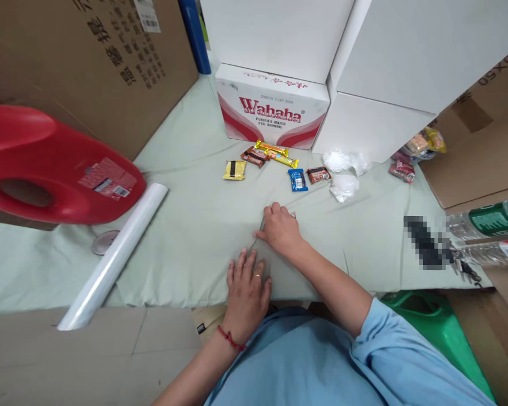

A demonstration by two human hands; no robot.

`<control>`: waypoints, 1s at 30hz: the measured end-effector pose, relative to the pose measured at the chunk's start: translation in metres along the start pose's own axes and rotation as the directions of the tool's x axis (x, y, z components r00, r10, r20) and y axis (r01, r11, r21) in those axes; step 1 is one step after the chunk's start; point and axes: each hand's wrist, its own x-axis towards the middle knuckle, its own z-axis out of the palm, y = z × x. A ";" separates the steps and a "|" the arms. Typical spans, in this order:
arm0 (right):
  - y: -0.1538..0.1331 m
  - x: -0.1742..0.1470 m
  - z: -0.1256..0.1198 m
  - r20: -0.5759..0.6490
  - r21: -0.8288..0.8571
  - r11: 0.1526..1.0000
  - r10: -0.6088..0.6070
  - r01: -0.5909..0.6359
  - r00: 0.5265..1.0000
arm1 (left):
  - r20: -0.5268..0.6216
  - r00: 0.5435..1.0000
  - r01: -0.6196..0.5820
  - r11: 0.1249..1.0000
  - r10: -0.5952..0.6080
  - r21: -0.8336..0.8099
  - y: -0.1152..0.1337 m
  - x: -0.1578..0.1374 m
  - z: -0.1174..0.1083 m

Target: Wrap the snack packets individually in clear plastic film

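My left hand [246, 287] lies flat on the pale green cloth [195, 248] near the table's front edge, fingers stretched and slightly apart. Just ahead of it, my right hand [280, 228] rests on the cloth with curled fingers and its thumb pointing left. A small pale bit shows beside its knuckles; what the fingers hold, if anything, is hidden. Beyond the hands lie a blue packet [298, 180], a brown packet [319, 174], a yellow packet [235, 170] and a cluster of yellow and brown wrapped snacks [256, 156]. Crumpled clear plastic [344, 187] sits to their right.
A white roll [114, 256] juts over the front edge at left, beside a red jug [59, 169]. A Wahaha carton [275, 110] and white boxes [376, 124] stand at the back. Bottles [495, 220] and keys [463, 268] lie at right. A green stool [444, 332] stands below.
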 end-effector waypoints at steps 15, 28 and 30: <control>0.104 -0.071 0.004 -0.013 0.999 0.040 0.183 0.006 0.983 | 0.528 0.787 0.553 -0.015 -0.319 -0.833 0.027 0.072 -0.018; 0.148 -0.116 0.026 -0.060 0.980 0.198 0.309 -0.003 0.949 | 0.342 0.915 0.395 0.640 -0.214 -0.659 0.040 0.086 0.013; 0.194 -0.109 0.014 -0.137 0.975 0.223 0.508 0.023 0.850 | 0.218 0.946 0.323 0.751 -0.239 -0.577 0.028 0.085 0.003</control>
